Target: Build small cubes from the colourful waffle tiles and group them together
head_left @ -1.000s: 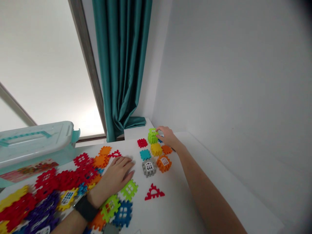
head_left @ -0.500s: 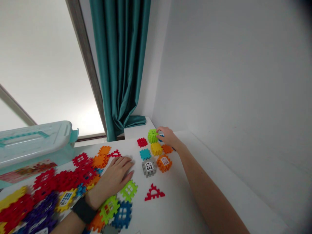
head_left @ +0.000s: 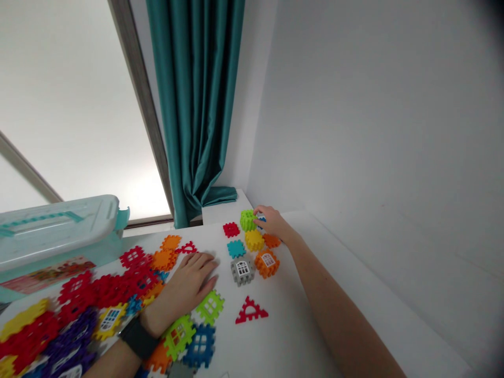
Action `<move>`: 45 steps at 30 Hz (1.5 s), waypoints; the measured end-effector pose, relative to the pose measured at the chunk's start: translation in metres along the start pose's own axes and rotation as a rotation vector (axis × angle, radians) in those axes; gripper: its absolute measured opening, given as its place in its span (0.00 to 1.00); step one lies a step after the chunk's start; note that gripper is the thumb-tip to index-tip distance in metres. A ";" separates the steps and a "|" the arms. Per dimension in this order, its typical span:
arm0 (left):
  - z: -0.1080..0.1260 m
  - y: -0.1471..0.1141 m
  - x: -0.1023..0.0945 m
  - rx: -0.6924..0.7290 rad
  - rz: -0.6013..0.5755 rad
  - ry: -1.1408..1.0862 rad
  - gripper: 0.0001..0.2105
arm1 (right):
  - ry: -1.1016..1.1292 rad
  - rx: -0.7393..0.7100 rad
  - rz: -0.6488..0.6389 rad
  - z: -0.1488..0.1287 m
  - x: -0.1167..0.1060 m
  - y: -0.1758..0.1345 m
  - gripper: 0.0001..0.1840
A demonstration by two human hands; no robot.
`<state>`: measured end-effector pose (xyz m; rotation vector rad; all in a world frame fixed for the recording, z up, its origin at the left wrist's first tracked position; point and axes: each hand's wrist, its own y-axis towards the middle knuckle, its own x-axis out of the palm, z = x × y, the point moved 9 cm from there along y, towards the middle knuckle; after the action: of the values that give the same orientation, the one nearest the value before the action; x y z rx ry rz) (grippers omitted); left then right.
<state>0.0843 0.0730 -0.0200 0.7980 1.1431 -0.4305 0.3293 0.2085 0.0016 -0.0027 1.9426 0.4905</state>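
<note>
My left hand [head_left: 191,281], a dark watch on its wrist, lies open on the white table with fingers stretched out. Just below its thumb is a green window tile [head_left: 210,306]. At the far end of the table my right hand [head_left: 272,220] curls its fingers at the right side of a stack of green interlocking tiles [head_left: 248,220]. A blue tile [head_left: 261,221] is partly hidden under that hand. Closer to me are a yellow stack [head_left: 254,240], orange tile [head_left: 271,240], turquoise tile [head_left: 236,249], red tile [head_left: 231,229], grey window stack [head_left: 242,270] and orange window stack [head_left: 267,263].
A red triangular tile [head_left: 251,311] lies in the table's middle. Many mixed tiles, including red ones [head_left: 112,290] and purple ones [head_left: 73,341], heap at left. Behind them stands a lidded plastic box [head_left: 59,236]. A green curtain [head_left: 197,105] and grey wall [head_left: 354,131] border the table.
The view has shifted very slightly. Both hands and the tiles stay essentially where they were.
</note>
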 end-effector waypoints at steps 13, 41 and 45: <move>0.001 0.000 -0.001 -0.001 -0.003 -0.003 0.14 | 0.026 -0.005 -0.009 0.001 0.003 0.000 0.08; -0.021 0.000 -0.030 -0.089 -0.209 0.047 0.14 | -0.046 -0.272 -0.118 -0.133 -0.002 -0.024 0.08; -0.046 -0.006 -0.051 -0.153 -0.243 0.095 0.14 | -0.026 -0.347 -0.142 -0.156 0.005 -0.034 0.09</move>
<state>0.0322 0.0990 0.0160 0.5532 1.3515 -0.5037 0.1975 0.1260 0.0386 -0.3524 1.7949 0.7218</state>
